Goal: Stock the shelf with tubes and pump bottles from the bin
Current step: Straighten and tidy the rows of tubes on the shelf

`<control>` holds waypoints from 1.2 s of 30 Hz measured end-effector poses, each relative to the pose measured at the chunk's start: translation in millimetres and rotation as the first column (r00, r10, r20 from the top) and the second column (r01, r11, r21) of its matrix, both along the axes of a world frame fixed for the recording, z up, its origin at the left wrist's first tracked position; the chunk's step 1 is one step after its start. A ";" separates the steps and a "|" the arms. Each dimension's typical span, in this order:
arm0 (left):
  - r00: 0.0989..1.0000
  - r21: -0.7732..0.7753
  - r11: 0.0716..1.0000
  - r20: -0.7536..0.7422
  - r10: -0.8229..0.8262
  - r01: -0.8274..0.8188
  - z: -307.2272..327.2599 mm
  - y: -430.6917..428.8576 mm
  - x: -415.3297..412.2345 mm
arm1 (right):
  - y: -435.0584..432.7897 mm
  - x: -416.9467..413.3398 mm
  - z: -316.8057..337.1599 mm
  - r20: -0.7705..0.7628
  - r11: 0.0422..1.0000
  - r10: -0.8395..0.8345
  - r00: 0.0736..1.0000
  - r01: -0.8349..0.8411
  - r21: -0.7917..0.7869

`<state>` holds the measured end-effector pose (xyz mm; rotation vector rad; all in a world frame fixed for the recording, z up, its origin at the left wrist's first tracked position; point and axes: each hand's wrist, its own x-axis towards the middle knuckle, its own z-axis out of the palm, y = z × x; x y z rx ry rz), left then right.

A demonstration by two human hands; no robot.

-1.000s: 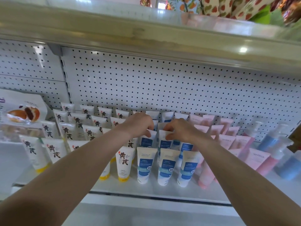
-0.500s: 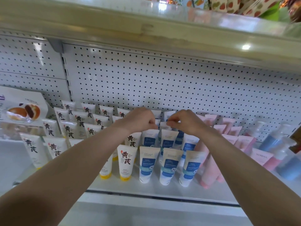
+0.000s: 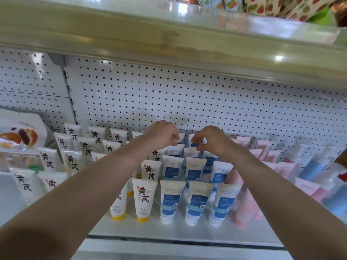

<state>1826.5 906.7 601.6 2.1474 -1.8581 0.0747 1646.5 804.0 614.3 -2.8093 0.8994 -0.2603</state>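
Blue-and-white tubes (image 3: 172,201) stand cap-down in rows at the middle of the white shelf (image 3: 169,231). My left hand (image 3: 163,136) reaches to the rear rows, its curled fingers pinching the top edge of a back blue-and-white tube (image 3: 174,150). My right hand (image 3: 212,141) is beside it, thumb and fingers pinching the top of another rear tube (image 3: 194,143). White tubes with yellow caps (image 3: 143,197) fill the left part, pink tubes (image 3: 244,209) the right. Pump bottles (image 3: 311,166), blue and pink, stand at the far right, blurred. No bin is in view.
A white pegboard (image 3: 187,100) backs the shelf. The upper shelf (image 3: 169,40) overhangs close above my hands. A pastry box (image 3: 20,136) stands at the far left. A bare strip of shelf runs along the front edge before the tubes.
Both hands have moved farther back, from the middle rows of blue-and-white tubes to the rear ones. The tubes stand much as before.
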 end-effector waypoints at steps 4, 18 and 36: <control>0.999 0.087 0.996 0.041 -0.018 0.014 -4.9 -9.6 0.0 | -1.6 8.5 -7.9 -0.064 0.999 0.044 0.997 -0.044 0.008; 0.994 0.197 0.980 0.108 -0.012 -0.009 -15.5 -25.8 1.3 | -8.1 13.6 -17.2 -0.117 0.999 0.044 0.992 -0.041 0.033; 0.994 0.102 0.989 -0.028 -0.106 0.108 -8.0 -31.5 -9.1 | -43.5 -21.4 10.5 0.032 0.995 -0.084 0.996 0.082 0.065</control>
